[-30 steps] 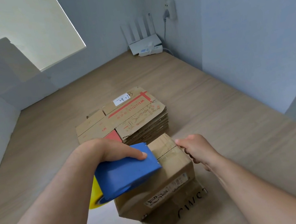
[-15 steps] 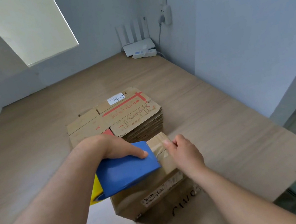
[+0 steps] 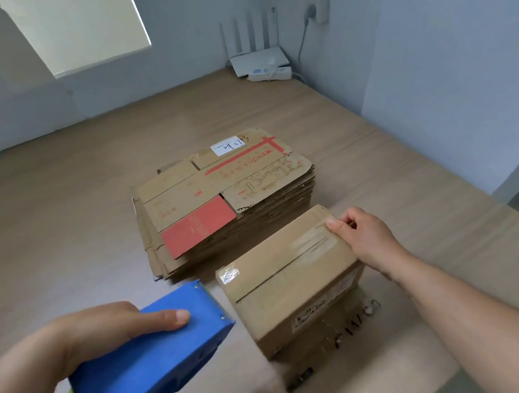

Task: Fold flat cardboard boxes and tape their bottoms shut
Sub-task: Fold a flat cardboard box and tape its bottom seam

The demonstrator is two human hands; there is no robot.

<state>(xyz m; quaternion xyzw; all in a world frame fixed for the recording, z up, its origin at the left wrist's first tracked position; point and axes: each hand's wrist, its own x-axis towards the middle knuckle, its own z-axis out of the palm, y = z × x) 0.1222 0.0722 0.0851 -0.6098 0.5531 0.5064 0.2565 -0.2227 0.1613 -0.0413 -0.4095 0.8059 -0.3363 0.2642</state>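
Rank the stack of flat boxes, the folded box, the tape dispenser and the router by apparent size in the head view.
1. Stack of flat boxes.
2. Folded box and tape dispenser: about alike; dispenser sits nearer the camera, so unranked.
3. Router.

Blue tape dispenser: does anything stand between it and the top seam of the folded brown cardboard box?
Nothing visible does. The blue tape dispenser, held by the left hand, is just left of the folded brown cardboard box. The right hand grips only the seam's far right end.
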